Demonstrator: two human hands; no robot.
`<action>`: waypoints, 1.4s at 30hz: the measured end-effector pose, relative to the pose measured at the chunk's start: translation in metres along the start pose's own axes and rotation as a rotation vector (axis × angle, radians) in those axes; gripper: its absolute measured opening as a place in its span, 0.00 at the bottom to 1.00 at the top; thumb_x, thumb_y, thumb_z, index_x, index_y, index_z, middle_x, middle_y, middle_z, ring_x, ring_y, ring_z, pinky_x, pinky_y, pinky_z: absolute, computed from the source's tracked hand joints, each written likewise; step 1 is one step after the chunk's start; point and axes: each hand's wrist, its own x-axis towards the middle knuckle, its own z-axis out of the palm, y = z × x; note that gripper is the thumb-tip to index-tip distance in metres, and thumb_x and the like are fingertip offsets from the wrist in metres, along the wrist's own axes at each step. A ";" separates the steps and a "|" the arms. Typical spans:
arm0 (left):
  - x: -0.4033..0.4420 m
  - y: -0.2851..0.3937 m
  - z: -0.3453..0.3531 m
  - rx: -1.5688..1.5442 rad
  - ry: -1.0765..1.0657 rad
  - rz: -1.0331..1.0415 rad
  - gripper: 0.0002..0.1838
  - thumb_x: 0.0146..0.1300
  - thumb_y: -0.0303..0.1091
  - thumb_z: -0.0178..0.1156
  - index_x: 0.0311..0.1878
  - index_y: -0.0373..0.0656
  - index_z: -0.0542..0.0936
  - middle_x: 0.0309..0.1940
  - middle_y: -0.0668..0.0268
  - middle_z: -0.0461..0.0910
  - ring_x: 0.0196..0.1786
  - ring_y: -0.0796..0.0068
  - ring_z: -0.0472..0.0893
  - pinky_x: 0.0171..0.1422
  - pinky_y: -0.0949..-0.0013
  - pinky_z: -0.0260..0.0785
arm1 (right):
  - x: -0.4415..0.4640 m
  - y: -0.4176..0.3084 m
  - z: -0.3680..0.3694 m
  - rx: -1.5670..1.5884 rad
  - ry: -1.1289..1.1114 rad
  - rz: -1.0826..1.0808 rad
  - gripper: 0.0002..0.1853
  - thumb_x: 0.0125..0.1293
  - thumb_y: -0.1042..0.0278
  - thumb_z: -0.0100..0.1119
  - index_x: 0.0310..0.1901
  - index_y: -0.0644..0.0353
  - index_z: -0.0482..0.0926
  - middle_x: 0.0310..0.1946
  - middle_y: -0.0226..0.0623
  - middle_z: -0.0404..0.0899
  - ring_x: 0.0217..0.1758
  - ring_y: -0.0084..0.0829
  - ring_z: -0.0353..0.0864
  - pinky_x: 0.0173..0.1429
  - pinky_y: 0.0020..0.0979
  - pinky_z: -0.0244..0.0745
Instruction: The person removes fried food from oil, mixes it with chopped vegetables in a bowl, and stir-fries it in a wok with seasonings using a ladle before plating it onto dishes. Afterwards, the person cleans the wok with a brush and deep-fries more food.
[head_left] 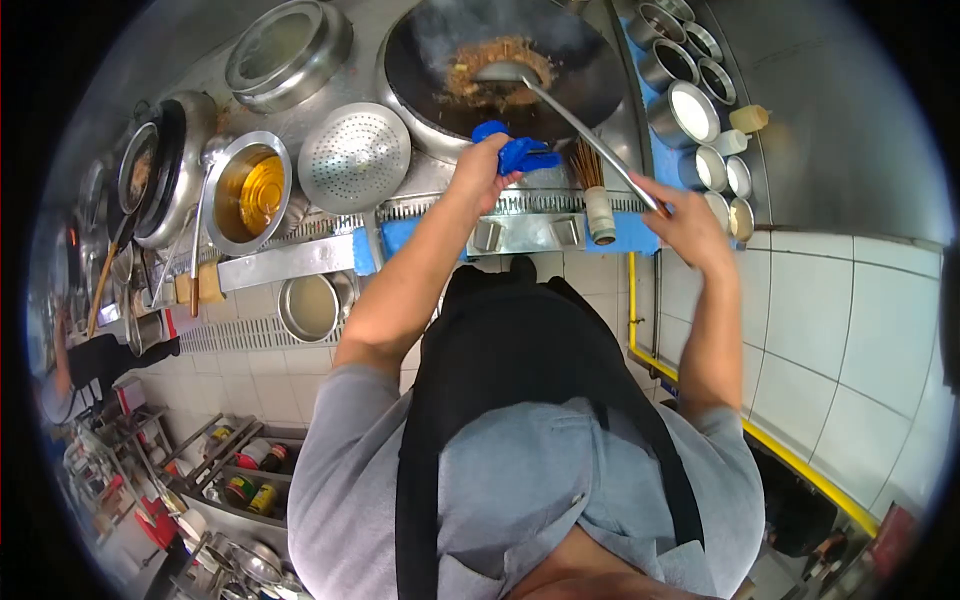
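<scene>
Our right hand [692, 222] grips the ladle [582, 132], slanting forward-left into the wok [420, 65]; our left hand [480, 172] clutches a cloth [522, 156] at its near edge. We face a steel stove [365, 62] beside wall tiles [810, 310].

One held ladle [580, 129], one held cloth [522, 156] — two squeeze bottles [751, 118]

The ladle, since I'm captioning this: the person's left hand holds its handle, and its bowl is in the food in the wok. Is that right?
Not quite: the head view shows the right hand holding the ladle, while the left hand holds a blue cloth. Its bowl is in the food in the wok, as you say.
</scene>
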 end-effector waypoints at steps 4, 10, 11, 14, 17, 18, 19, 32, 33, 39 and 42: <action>0.003 -0.055 -0.023 0.098 0.053 -0.016 0.07 0.69 0.36 0.61 0.47 0.48 0.79 0.40 0.66 0.84 0.40 0.71 0.84 0.38 0.64 0.76 | 0.044 0.014 0.041 0.086 0.140 -0.069 0.32 0.62 0.72 0.63 0.69 0.40 0.79 0.22 0.38 0.68 0.25 0.29 0.67 0.36 0.33 0.71; -0.046 -0.034 -0.008 -0.017 0.015 -0.077 0.06 0.69 0.35 0.61 0.47 0.48 0.80 0.38 0.68 0.84 0.39 0.74 0.84 0.36 0.66 0.74 | -0.028 0.025 -0.009 0.156 0.041 -0.013 0.34 0.61 0.76 0.67 0.70 0.39 0.79 0.21 0.30 0.68 0.25 0.22 0.66 0.35 0.30 0.70; -0.035 -0.018 -0.004 -0.023 0.010 -0.054 0.06 0.69 0.36 0.61 0.46 0.47 0.80 0.38 0.68 0.84 0.39 0.73 0.84 0.36 0.66 0.74 | -0.030 0.030 -0.013 0.194 0.000 0.012 0.35 0.61 0.76 0.68 0.70 0.38 0.79 0.22 0.28 0.68 0.25 0.20 0.66 0.34 0.29 0.70; 0.011 0.005 -0.007 -0.012 -0.034 -0.045 0.07 0.67 0.35 0.62 0.45 0.46 0.79 0.37 0.66 0.83 0.36 0.71 0.83 0.36 0.63 0.76 | -0.014 0.010 -0.001 -0.002 0.021 -0.083 0.33 0.59 0.75 0.65 0.68 0.41 0.81 0.22 0.33 0.68 0.25 0.26 0.68 0.36 0.32 0.71; 0.028 -0.027 -0.023 0.016 -0.014 0.025 0.07 0.68 0.36 0.62 0.45 0.47 0.80 0.37 0.67 0.83 0.37 0.72 0.83 0.36 0.66 0.75 | 0.038 0.010 0.043 0.028 0.114 -0.069 0.32 0.60 0.72 0.65 0.68 0.39 0.80 0.22 0.37 0.69 0.25 0.29 0.68 0.36 0.34 0.71; 0.027 -0.038 -0.025 0.024 0.004 0.064 0.07 0.69 0.37 0.62 0.46 0.47 0.80 0.38 0.68 0.84 0.38 0.73 0.83 0.36 0.69 0.75 | 0.045 0.008 0.050 0.059 0.152 -0.056 0.32 0.60 0.72 0.64 0.68 0.39 0.80 0.22 0.38 0.68 0.25 0.30 0.68 0.36 0.34 0.71; 0.016 -0.049 -0.024 0.011 0.047 0.019 0.07 0.68 0.36 0.63 0.46 0.47 0.80 0.39 0.67 0.83 0.37 0.73 0.83 0.36 0.69 0.75 | 0.042 0.007 0.050 0.076 0.170 -0.056 0.32 0.60 0.72 0.65 0.68 0.38 0.80 0.22 0.38 0.68 0.25 0.30 0.68 0.36 0.34 0.71; 0.004 0.000 -0.003 0.006 -0.057 -0.019 0.07 0.71 0.37 0.60 0.46 0.46 0.79 0.38 0.67 0.84 0.37 0.74 0.82 0.37 0.66 0.73 | 0.007 0.009 0.020 -0.059 0.071 -0.061 0.33 0.60 0.73 0.66 0.69 0.40 0.80 0.23 0.35 0.69 0.28 0.28 0.71 0.39 0.36 0.73; 0.011 -0.012 -0.010 0.006 -0.062 0.018 0.07 0.71 0.37 0.60 0.46 0.46 0.79 0.38 0.67 0.84 0.38 0.74 0.82 0.37 0.66 0.73 | 0.023 0.010 0.033 -0.066 0.096 -0.068 0.32 0.61 0.72 0.66 0.69 0.39 0.79 0.23 0.38 0.69 0.27 0.30 0.72 0.39 0.37 0.73; -0.023 -0.047 -0.027 0.124 0.005 -0.089 0.09 0.69 0.35 0.61 0.49 0.47 0.79 0.39 0.67 0.83 0.40 0.72 0.83 0.36 0.66 0.73 | 0.020 0.015 0.037 0.323 0.194 -0.039 0.32 0.63 0.76 0.67 0.70 0.44 0.79 0.23 0.28 0.73 0.25 0.21 0.68 0.33 0.28 0.69; -0.023 -0.025 -0.009 -0.009 0.032 -0.018 0.08 0.70 0.35 0.59 0.49 0.45 0.79 0.38 0.66 0.83 0.37 0.71 0.83 0.32 0.67 0.73 | -0.004 0.033 0.044 0.587 0.136 0.008 0.34 0.65 0.82 0.66 0.73 0.54 0.74 0.28 0.24 0.76 0.24 0.15 0.70 0.29 0.22 0.66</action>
